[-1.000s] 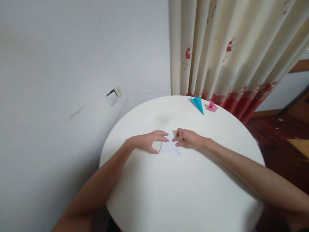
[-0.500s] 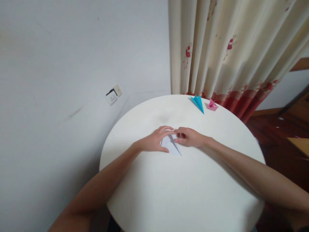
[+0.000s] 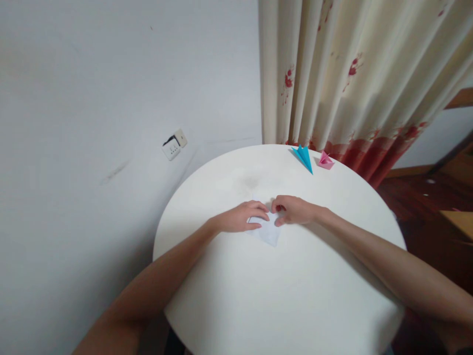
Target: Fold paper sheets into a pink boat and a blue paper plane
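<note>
A small folded piece of white paper lies on the round white table, with one corner pointing toward me. My left hand rests over its left side, fingers stretched out and a little apart, pressing on the paper. At the right edge, my right hand has its fingers curled and its thumb against the paper, closed on that edge. The paper's far part is partly hidden by my fingers.
Toward the back right of the table lie a blue paper plane and a pink folded paper piece. Behind them hangs a patterned curtain. A wall socket is at the left.
The paper's raised right flap now lies flatter, and its near corner sits slightly lower. My left fingers have come down onto the paper; my right hand has shifted a little right.
</note>
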Tool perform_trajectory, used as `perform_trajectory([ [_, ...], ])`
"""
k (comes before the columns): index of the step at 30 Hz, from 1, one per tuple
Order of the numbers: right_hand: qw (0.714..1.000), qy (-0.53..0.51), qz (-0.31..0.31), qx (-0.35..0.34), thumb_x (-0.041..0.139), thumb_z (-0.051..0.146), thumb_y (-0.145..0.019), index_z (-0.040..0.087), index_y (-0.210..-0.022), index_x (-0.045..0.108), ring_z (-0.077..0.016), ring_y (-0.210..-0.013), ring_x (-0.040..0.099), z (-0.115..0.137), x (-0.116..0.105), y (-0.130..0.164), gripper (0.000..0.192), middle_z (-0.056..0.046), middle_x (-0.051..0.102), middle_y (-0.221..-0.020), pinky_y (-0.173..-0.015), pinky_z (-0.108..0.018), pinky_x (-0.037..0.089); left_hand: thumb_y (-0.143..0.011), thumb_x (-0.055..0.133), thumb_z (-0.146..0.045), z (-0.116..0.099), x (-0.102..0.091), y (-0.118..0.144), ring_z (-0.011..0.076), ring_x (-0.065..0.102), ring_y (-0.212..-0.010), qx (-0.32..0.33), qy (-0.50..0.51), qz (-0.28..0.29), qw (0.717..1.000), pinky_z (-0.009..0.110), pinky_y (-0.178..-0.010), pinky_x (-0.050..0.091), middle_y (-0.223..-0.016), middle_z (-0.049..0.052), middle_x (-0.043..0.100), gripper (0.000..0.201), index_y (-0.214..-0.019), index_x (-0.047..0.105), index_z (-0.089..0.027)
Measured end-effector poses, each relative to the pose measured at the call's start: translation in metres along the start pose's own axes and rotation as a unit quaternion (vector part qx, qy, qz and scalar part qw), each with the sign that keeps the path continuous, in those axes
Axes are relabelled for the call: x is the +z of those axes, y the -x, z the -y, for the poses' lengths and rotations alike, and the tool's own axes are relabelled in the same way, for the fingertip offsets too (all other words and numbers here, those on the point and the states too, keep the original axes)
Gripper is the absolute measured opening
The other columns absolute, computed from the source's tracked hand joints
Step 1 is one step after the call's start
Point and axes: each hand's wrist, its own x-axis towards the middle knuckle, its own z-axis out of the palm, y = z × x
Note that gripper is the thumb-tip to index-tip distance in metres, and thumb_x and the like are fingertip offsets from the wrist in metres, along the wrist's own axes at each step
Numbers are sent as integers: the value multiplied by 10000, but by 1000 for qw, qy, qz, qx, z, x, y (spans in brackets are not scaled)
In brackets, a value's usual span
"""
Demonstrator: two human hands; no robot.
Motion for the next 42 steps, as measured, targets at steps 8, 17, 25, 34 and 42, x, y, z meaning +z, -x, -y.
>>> perform_trajectory([
  [8,1000,11,23,-4,824,285,-700,205,-992,654,-180,-798,557,0,-3,1,347,-23,626,-929,-678,-260,375,-1000,495,-237,-11,8,-1,264,375,-1412,39,-75,41,996,477,-1188,202,-1468,25,493,375,-1295,642,-416],
  [17,1000,-2,26,0,814,280,-719,202,-1003,659,-181,-805,554,3,-6,2,333,-26,637,-928,-670,-254,363,-943,479,-107,-31,14,-4,263,469,-1285,57,-51,82,994,461,-1124,307,-1311,22,587,511,-1254,662,-470],
  [25,999,11,28,-17,813,273,-718,185,-1014,653,-167,-796,540,-3,-4,0,348,-26,637,-930,-667,-244,349,-939,630,-324,-27,18,-6,287,387,-1411,87,-16,79,993,461,-1193,218,-1468,52,504,400,-1337,624,-370],
  [34,999,8,38,1,813,271,-729,185,-1021,658,-178,-800,550,0,-6,0,341,-33,629,-941,-675,-250,358,-800,787,-307,4,-25,18,326,252,-1496,-1,30,156,987,470,-1209,224,-1568,64,406,717,-1457,500,-313],
  [42,989,2,42,-141,718,127,-811,206,-1171,733,-204,-894,557,-1,-4,0,368,-74,601,-948,-827,-305,421,-719,589,-2,3,-27,21,282,288,-1482,-16,-10,132,991,446,-1203,265,-1563,38,410,673,-1326,623,-290],
])
